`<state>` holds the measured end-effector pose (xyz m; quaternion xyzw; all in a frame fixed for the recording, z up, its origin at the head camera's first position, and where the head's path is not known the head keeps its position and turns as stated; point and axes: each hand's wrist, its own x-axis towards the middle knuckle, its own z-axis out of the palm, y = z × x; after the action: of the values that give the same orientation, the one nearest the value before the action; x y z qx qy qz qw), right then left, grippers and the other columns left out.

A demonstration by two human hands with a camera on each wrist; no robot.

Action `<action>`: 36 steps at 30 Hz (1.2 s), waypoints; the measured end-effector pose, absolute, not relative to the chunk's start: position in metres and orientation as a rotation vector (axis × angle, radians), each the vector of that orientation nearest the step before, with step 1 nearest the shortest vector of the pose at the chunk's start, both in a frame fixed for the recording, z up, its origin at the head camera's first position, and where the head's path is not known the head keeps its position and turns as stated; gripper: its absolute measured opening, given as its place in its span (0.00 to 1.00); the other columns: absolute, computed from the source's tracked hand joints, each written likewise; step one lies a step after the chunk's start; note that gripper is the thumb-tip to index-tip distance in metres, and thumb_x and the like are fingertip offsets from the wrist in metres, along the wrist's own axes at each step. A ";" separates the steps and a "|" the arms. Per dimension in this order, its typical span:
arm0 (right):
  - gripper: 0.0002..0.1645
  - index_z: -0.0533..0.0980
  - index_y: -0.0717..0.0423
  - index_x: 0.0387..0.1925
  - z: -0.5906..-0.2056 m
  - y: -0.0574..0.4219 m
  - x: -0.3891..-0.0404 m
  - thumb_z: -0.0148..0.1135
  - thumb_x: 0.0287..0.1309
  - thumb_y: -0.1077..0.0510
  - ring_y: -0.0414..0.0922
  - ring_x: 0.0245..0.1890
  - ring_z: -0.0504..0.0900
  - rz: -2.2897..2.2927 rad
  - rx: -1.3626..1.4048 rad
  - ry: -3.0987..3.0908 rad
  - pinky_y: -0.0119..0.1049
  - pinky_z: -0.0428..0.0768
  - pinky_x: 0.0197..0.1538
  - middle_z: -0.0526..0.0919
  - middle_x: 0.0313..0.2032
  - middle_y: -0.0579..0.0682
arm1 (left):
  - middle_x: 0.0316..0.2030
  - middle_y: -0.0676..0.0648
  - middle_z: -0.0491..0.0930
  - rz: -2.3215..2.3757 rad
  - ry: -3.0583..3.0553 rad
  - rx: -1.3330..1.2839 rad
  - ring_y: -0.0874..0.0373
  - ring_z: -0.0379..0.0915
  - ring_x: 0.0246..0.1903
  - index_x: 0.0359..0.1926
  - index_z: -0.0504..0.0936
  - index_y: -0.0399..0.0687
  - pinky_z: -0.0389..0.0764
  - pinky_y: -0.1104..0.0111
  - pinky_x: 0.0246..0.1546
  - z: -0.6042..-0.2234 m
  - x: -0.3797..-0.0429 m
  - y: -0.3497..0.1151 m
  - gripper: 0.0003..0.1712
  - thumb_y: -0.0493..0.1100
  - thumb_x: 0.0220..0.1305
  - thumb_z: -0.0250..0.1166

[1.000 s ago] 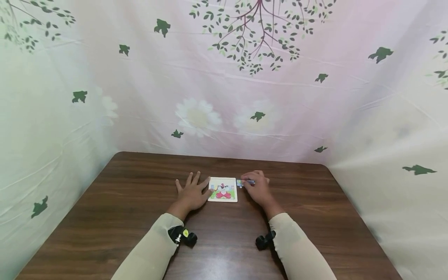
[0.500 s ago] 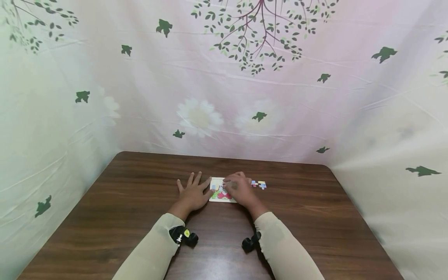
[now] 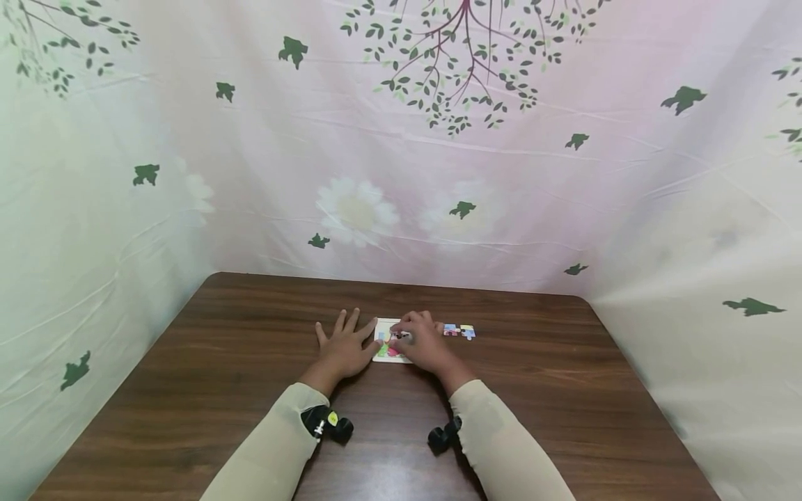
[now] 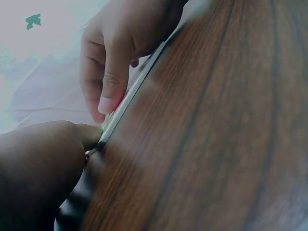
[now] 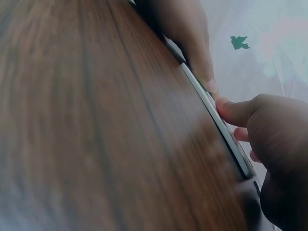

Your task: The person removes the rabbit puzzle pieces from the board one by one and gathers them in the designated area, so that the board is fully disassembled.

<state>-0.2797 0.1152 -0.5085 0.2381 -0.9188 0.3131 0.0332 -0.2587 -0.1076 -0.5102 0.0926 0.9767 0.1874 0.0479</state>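
A small white-framed jigsaw board (image 3: pixel 385 360) lies near the far side of the table, its coloured cartoon picture partly covered by the right hand. My left hand (image 3: pixel 344 350) rests spread on the table to its left, thumb and forefinger at the frame's left edge. Over the board is my right hand (image 3: pixel 425 342), fingers bent down, pinching a small puzzle piece (image 3: pixel 406 338) that is mostly hidden. Seen from the right wrist, the right thumb (image 5: pixel 231 110) is down at the board's surface, close to the left hand's fingertip. The board's thin edge (image 4: pixel 127 101) shows in the left wrist view.
Two loose puzzle pieces lie right of the board, a blue and pink one (image 3: pixel 450 330) and a blue and yellow one (image 3: pixel 467 332). A dark wood table (image 3: pixel 250 390) spreads around them. Printed cloth (image 3: pixel 401 160) hangs behind and on both sides.
My right hand has moved left from beside the board to over it, carrying a puzzle piece, then shifted slightly further left. The two loose pieces came into view. My left hand has stayed put.
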 end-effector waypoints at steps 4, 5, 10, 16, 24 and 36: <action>0.13 0.91 0.45 0.55 -0.508 0.111 -0.279 0.71 0.74 0.49 0.51 0.59 0.71 0.920 0.746 -2.843 0.57 0.58 0.58 0.83 0.55 0.49 | 0.90 0.43 0.44 0.560 2.976 0.281 0.37 0.32 0.90 0.87 0.60 0.71 0.27 0.20 0.77 -0.510 -0.258 -0.108 0.39 0.72 0.83 0.47; 0.13 0.91 0.45 0.54 -0.508 0.110 -0.279 0.71 0.74 0.50 0.52 0.59 0.71 0.914 0.744 -2.842 0.58 0.58 0.58 0.82 0.55 0.50 | 0.90 0.43 0.44 0.562 2.977 0.282 0.37 0.32 0.90 0.87 0.60 0.71 0.27 0.20 0.77 -0.510 -0.259 -0.108 0.39 0.72 0.83 0.47; 0.09 0.91 0.45 0.50 -0.506 0.104 -0.277 0.71 0.73 0.52 0.51 0.57 0.70 0.898 0.708 -2.839 0.57 0.58 0.58 0.82 0.55 0.51 | 0.90 0.43 0.45 0.559 2.981 0.284 0.37 0.33 0.90 0.87 0.61 0.69 0.27 0.20 0.77 -0.512 -0.260 -0.108 0.39 0.71 0.83 0.48; 0.06 0.88 0.51 0.47 -0.501 0.095 -0.275 0.71 0.73 0.56 0.50 0.52 0.71 0.905 0.674 -2.868 0.58 0.61 0.57 0.81 0.50 0.50 | 0.90 0.42 0.45 0.563 2.985 0.287 0.36 0.33 0.90 0.86 0.61 0.70 0.28 0.19 0.77 -0.511 -0.258 -0.108 0.38 0.72 0.83 0.48; 0.07 0.81 0.51 0.47 -0.497 0.090 -0.274 0.71 0.74 0.56 0.49 0.51 0.73 0.896 0.610 -2.930 0.64 0.63 0.61 0.78 0.48 0.49 | 0.90 0.42 0.45 0.561 2.980 0.290 0.36 0.33 0.90 0.86 0.61 0.69 0.28 0.19 0.76 -0.511 -0.257 -0.109 0.39 0.72 0.83 0.47; 0.07 0.81 0.51 0.46 -0.497 0.090 -0.272 0.72 0.73 0.57 0.52 0.54 0.78 0.933 0.583 -2.914 0.67 0.64 0.63 0.80 0.47 0.49 | 0.90 0.43 0.45 0.533 2.988 0.273 0.37 0.33 0.90 0.87 0.61 0.70 0.28 0.20 0.77 -0.509 -0.257 -0.107 0.38 0.72 0.83 0.47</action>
<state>-0.2722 0.0899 -0.4969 0.1872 -0.9354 0.2996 0.0135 -0.2566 -0.1066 -0.5095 0.0895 0.9794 0.1748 0.0470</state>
